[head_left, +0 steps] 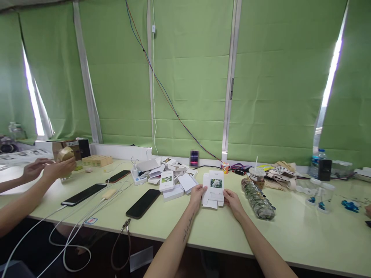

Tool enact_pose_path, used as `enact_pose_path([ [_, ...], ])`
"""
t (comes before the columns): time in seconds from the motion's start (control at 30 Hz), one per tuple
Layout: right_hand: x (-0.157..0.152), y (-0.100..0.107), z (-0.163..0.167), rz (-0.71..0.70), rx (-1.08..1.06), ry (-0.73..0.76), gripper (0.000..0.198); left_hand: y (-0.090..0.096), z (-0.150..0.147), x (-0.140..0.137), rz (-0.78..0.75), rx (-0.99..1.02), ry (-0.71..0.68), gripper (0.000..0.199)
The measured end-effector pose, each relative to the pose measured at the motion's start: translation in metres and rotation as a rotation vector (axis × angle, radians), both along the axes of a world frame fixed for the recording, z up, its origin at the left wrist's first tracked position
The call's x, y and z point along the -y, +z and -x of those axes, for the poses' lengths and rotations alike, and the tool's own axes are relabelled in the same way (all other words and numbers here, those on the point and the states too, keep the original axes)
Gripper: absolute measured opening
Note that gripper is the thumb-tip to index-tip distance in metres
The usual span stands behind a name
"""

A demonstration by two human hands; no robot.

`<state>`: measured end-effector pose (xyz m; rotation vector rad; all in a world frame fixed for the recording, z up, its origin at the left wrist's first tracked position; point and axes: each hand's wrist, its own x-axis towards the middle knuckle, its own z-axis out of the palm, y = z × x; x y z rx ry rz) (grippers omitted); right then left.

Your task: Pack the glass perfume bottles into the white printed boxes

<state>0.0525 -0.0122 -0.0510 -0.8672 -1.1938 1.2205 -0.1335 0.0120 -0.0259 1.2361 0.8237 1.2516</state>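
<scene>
Between my two hands is a flattened white cardboard box [213, 195] with a white-flower picture on its front and flaps spread at the side and bottom. My left hand [197, 195] pinches its left edge, thumb on the front. At the right edge, my right hand [232, 201] grips it with closed fingers. Just left of my hands lies a heap of similar white boxes [167, 181], some with flower pictures. A long clear bag of round grey-green pieces [257, 199] rests to the right of my right hand.
Phones lie to the left, including a black one [143, 203] with a strap and a white-framed one [84, 194], among white cables. A co-worker's hands [59, 168] hold something brownish at far left. A drink cup [257, 175], clear jars [324, 197] and blue pieces [350, 205] stand right.
</scene>
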Motion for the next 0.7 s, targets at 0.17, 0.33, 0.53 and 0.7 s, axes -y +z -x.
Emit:
enact_pose_path([
  [0.17, 0.0007, -0.0001, -0.0009, -0.022, -0.033, -0.001, 0.025, 0.0024, -0.0001, 0.0022, 0.006, -0.004, -0.020, 0.020],
  [0.33, 0.0006, 0.0005, -0.0010, -0.024, -0.043, -0.008, 0.024, 0.0048, -0.0001, 0.0044, -0.001, 0.001, -0.039, 0.019],
  [0.53, 0.0009, 0.0020, 0.0000, -0.018, -0.041, -0.019, 0.024, 0.0055, 0.0000, 0.0057, 0.003, 0.014, -0.042, 0.019],
  [0.7, 0.0012, 0.0019, 0.0001, -0.014, -0.033, -0.025, 0.024, 0.0053, 0.0002, 0.0056, 0.015, 0.025, -0.045, 0.020],
])
